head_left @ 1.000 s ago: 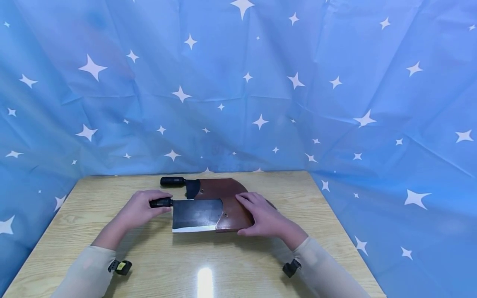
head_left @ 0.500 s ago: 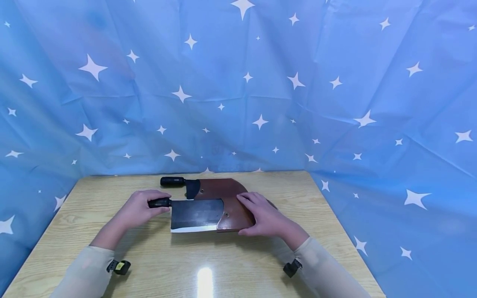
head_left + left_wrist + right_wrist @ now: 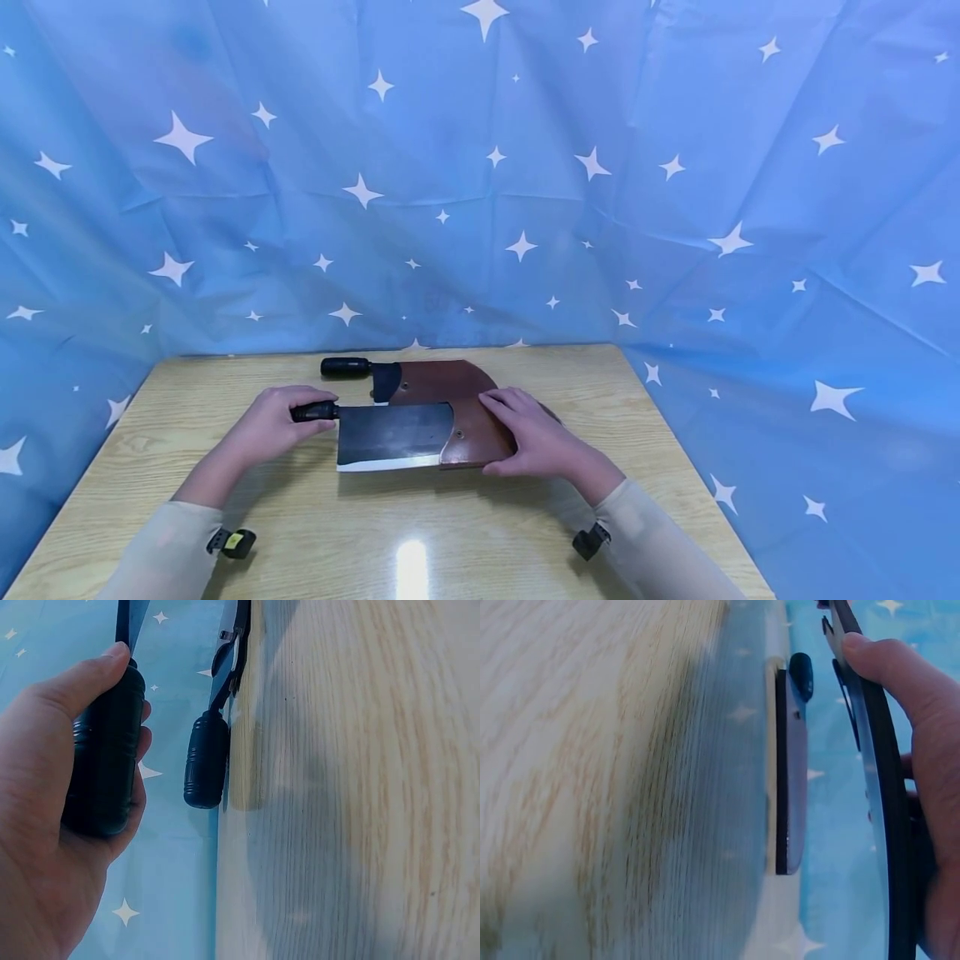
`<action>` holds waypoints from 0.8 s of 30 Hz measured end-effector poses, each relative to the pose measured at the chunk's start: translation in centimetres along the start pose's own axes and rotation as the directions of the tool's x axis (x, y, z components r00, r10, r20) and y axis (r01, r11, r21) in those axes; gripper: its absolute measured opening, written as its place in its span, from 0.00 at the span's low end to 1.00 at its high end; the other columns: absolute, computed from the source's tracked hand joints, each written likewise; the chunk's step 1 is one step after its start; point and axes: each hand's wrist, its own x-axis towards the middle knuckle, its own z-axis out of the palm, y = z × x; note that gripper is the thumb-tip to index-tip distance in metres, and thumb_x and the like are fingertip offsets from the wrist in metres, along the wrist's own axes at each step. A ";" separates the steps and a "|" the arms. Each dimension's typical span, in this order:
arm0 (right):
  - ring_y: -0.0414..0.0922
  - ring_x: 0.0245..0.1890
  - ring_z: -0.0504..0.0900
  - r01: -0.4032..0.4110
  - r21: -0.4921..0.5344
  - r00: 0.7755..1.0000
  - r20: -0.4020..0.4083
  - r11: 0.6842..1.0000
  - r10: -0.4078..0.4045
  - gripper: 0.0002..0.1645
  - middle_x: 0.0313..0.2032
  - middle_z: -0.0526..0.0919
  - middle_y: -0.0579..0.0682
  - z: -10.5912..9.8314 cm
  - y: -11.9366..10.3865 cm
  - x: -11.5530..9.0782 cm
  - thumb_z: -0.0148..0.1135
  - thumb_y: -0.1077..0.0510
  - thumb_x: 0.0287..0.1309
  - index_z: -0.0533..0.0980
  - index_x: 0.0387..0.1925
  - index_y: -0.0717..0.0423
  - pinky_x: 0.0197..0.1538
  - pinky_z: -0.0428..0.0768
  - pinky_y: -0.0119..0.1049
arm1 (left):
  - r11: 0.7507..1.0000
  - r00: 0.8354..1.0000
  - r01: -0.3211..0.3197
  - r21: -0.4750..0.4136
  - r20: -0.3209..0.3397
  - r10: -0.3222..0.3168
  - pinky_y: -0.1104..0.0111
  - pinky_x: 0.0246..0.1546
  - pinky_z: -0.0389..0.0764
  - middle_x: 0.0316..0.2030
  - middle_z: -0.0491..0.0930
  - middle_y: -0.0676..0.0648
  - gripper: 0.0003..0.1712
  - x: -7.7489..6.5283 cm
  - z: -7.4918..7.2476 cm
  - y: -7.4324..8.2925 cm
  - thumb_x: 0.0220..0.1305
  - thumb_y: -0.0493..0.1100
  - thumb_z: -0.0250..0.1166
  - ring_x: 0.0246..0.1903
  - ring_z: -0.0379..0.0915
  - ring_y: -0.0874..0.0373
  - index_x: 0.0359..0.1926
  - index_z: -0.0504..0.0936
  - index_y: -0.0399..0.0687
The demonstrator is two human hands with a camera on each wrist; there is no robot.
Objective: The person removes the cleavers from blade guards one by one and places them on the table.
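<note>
While the left grip [image 3: 273, 425] clutches the handle [image 3: 317, 411] and the right grip [image 3: 534, 435] clasps the sheath [image 3: 476, 442], the part-sheathed cleaver [image 3: 393, 435] hangs over the tabletop [image 3: 487, 542]. Probably heavy, stiff (edge [image 3: 390, 463] bare); hold by handle.

Cleaver blade [image 3: 393, 435]: dull dark metal, brighter polished strip along the edge. Front handle [image 3: 109, 769], at blade's near-corner end: smooth, semi-glossy, w/ ringed grooves; plastic or lacquered wd., can't tell. Front sheath [image 3: 474, 446], over blade's other end: leather-like, smooth, slight sheen, sm. metal-looking stud [image 3: 460, 434]. Rear sheath [image 3: 435, 379], behind blade: same leathery finish. Desk [image 3: 480, 533], below blade: wood-grain, glossy, w/ glare. Backdrop [image 3: 480, 167], beyond blade: creased, cloth-like, approx. matt.
</note>
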 end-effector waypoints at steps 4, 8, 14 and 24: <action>0.54 0.81 0.63 0.004 0.005 1.000 -0.006 1.000 -0.004 0.70 0.81 0.66 0.51 0.0 0.2 -0.2 0.81 0.28 0.55 0.60 0.87 0.55 0.79 0.69 0.55 | 1.000 1.000 -0.005 0.007 -0.007 0.005 0.58 0.41 0.85 0.54 0.90 0.44 0.23 -0.1 -0.1 0.0 0.67 0.49 0.82 0.48 0.87 0.49 0.61 0.92 0.52; 0.52 0.81 0.63 0.007 0.014 1.000 -0.009 1.000 -0.007 0.70 0.80 0.66 0.50 0.0 0.2 -0.3 0.82 0.29 0.54 0.60 0.87 0.53 0.78 0.70 0.54 | 1.000 1.000 -0.018 0.010 -0.011 0.018 0.57 0.43 0.87 0.53 0.91 0.44 0.22 -0.2 0.0 -0.2 0.67 0.48 0.83 0.49 0.88 0.48 0.60 0.92 0.51; 0.52 0.80 0.63 0.003 0.011 1.000 -0.010 1.000 -0.003 0.70 0.80 0.66 0.50 0.0 0.3 -0.5 0.82 0.29 0.54 0.60 0.87 0.53 0.77 0.71 0.54 | 1.000 1.000 -0.009 0.009 -0.012 0.009 0.56 0.42 0.86 0.54 0.90 0.45 0.22 -0.4 -0.1 -0.4 0.67 0.49 0.83 0.48 0.87 0.49 0.60 0.92 0.52; 0.54 0.81 0.63 -0.010 0.023 1.000 -0.010 1.000 0.010 0.70 0.80 0.67 0.51 -0.3 0.3 -0.9 0.83 0.31 0.53 0.61 0.87 0.54 0.77 0.70 0.56 | 1.000 1.000 0.007 0.001 -0.007 -0.007 0.59 0.41 0.85 0.55 0.90 0.44 0.22 -0.8 -0.4 -0.5 0.68 0.49 0.82 0.48 0.87 0.50 0.61 0.92 0.51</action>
